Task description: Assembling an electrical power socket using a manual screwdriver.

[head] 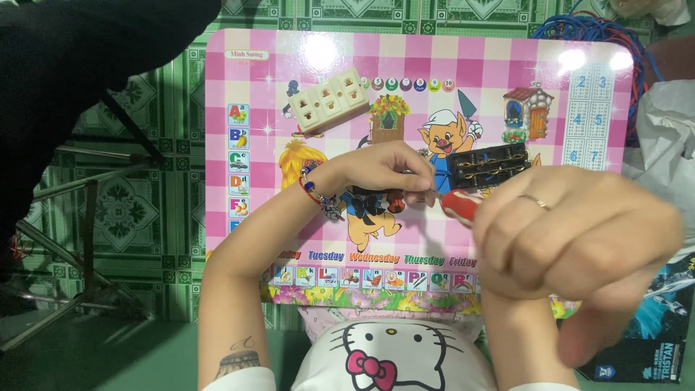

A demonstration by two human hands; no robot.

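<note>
Right hand: right hand closed in a fist round the red-handled screwdriver, nearest the camera, blurred, plain ring on one finger.
Left hand: left hand curled down onto the board, fingertips pinching the screwdriver's metal shaft near the black part; beaded bracelet on the wrist.
Landmark: pink chequered plastic lap board with cartoon pigs and alphabet tiles, flat, glossy, glare at its top edge.
Black part: black rectangular socket base with brass wire strips, lying on the board right of centre, just beyond the left fingertips, screwdriver tip pointing at it.
Handling: base looks light, stiff, hard plastic; thin brass strips could bend; best held by the outer long edges. Glossy board probably lets it slide.
Cream part: cream plastic multi-hole socket cover, on the board's upper middle, tilted, well apart from both hands.
Wires: blue and red wire bundle past the board's top right corner.
Floor: green patterned mat under and left of the board.
Room: black garment beyond the board's top left corner; white crumpled plastic bag right of the board.
</note>
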